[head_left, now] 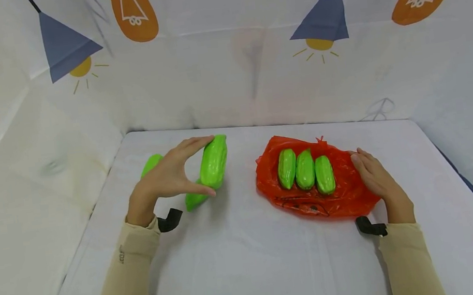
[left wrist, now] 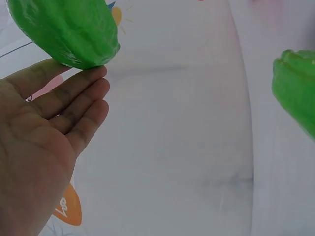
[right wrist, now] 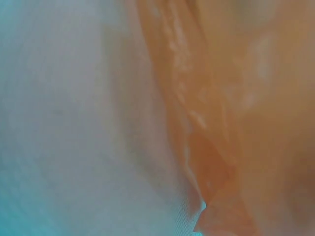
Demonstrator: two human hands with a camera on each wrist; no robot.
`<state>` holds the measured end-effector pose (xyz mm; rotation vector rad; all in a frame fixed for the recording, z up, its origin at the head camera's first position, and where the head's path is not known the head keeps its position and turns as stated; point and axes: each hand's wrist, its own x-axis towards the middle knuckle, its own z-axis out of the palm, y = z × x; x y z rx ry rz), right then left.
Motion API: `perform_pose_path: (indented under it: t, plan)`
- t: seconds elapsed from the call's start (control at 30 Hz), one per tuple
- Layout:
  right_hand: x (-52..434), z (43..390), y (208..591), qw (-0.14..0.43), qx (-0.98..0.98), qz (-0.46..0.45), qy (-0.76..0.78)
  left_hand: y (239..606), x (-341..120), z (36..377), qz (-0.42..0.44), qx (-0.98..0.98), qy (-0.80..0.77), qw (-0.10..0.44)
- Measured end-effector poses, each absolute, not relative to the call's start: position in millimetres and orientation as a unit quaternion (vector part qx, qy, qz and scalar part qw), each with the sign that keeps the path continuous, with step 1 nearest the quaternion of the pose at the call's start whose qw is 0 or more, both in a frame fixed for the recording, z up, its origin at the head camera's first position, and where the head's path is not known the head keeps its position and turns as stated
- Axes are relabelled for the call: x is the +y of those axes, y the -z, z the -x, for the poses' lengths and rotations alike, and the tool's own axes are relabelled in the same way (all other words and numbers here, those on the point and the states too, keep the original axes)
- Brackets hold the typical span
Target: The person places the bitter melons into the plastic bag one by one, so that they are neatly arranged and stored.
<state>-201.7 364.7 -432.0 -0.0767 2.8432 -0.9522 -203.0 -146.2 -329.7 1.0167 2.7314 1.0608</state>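
My left hand holds a ridged light-green gourd by its ends, between thumb and fingers, raised over the table. In the left wrist view its fingertips press against the gourd's end. A second green gourd lies beneath the held one, partly covered by it, and another shows behind the hand. At the right, a red plastic bag lies spread with three green gourds side by side on it. My right hand grips the bag's right edge; its fingers do not show in the right wrist view.
The white-covered table ends at the back against a white cloth wall printed with lamps and bulbs. Cloth also hangs along the left and right sides. A black wrist mount juts out from the left sleeve.
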Motion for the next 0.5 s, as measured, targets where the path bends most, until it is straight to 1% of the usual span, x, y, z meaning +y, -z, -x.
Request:
perform_pose_path:
  t: [0.17,0.4,0.5]
  plan:
    - [364.0,204.7,429.5,0.07,0.945,0.028,0.317,331.2,-138.8,201.5,-0.336,0.876,-0.346,-0.002]
    - [366.8,203.9,431.0,0.077,0.944,0.025,0.319,332.7,-119.0,201.2,-0.346,0.858,-0.364,-0.109]
    - [367.0,204.2,432.7,0.075,0.944,0.026,0.321,333.6,-112.5,200.8,-0.35,0.846,-0.378,-0.137]
